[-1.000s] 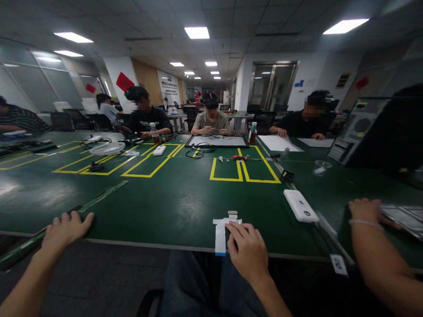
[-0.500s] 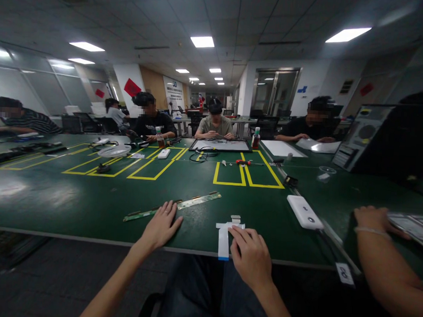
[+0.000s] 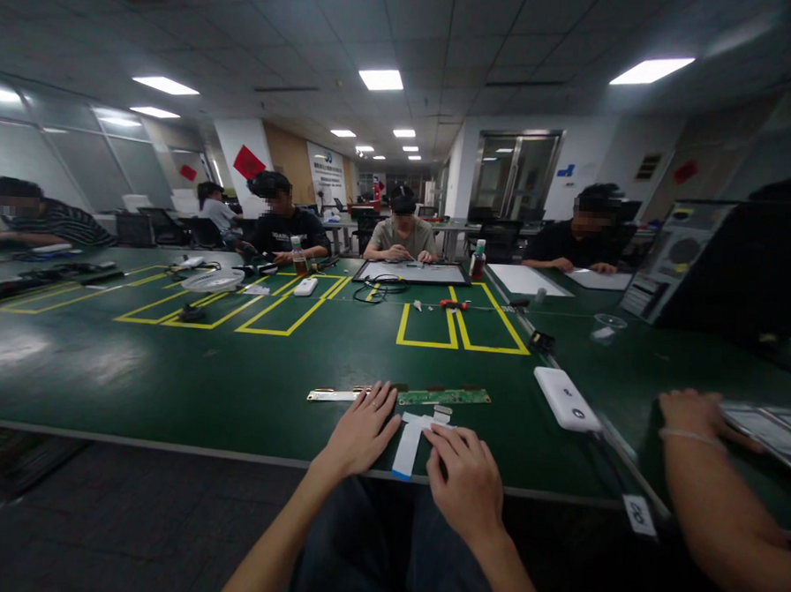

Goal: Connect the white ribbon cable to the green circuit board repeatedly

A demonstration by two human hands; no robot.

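My left hand [image 3: 364, 431] lies flat on the table with its fingers stretched out, the fingertips over a long narrow circuit board [image 3: 447, 396]. Its left part looks pale and its right part green; my fingers cover a piece between them. My right hand [image 3: 471, 478] has bent fingers closed on a white flat ribbon cable [image 3: 409, 445], near the crosspiece of its T shape. One end of the cable is blue and points toward me at the table's edge. Just beyond the crosspiece shows a small grey connector end [image 3: 442, 413].
On the right, a white power bank [image 3: 566, 399] with a cable lies near a neighbour's arm [image 3: 717, 489]. A computer case [image 3: 676, 249] stands behind it. Farther off are a red screwdriver [image 3: 453, 305], black cables [image 3: 386, 287] and yellow tape outlines [image 3: 426, 344]. Several people sit around the green table [image 3: 166, 381].
My left hand has slid the circuit board to the right, and it now lies nearly level beyond the cable. The ribbon cable has turned slightly, its blue end shifting left under my right hand.
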